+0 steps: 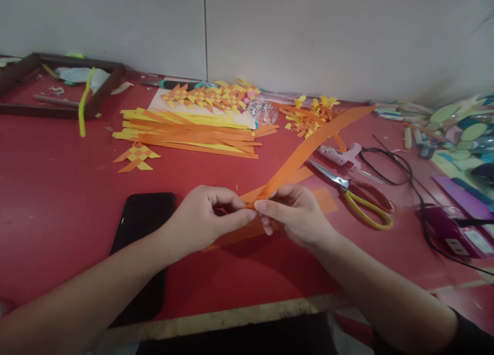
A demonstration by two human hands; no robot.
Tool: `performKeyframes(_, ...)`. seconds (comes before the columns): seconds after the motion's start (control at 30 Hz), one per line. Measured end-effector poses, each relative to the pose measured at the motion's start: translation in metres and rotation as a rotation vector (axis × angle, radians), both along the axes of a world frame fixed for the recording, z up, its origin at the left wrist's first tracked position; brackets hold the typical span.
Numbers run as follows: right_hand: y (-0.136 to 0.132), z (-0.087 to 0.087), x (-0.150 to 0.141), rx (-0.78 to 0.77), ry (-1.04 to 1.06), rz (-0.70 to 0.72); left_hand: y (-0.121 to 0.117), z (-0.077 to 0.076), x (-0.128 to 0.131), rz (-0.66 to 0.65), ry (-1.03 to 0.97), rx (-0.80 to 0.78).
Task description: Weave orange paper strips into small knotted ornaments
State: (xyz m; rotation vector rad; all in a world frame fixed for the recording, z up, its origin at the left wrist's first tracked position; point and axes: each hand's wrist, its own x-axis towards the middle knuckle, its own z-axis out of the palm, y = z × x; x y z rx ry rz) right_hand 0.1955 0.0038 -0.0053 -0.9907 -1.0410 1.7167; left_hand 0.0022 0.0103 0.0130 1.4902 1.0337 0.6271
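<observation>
A long orange paper strip (304, 149) is pinched at its near end between both my hands, its far end rising toward the back right. My left hand (212, 213) grips that end between thumb and fingers. Right against it, my right hand (291, 213) pinches the same spot. The fold at the fingertips is mostly hidden. Beneath my hands lies a flat sheet of orange paper (326, 200). Farther back are a pile of yellow and orange paper strips (185, 134) and a woven paper fish (137, 157).
A black phone (144, 226) lies left of my hands. Scissors (347, 185) with red and yellow handles and a pink glue gun (343, 153) with its cord are at the right. Woven pieces (210, 98) stand at the back, beside a dark wooden frame (104, 92).
</observation>
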Motion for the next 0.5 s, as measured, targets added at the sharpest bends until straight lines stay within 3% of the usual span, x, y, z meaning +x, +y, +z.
performKeyframes(0.5, 0.0012, -0.0024, -0.0007, -0.016, -0.005, -0.019, 0.0015, 0.0009, -0.0004, -0.034, -0.02, 0.011)
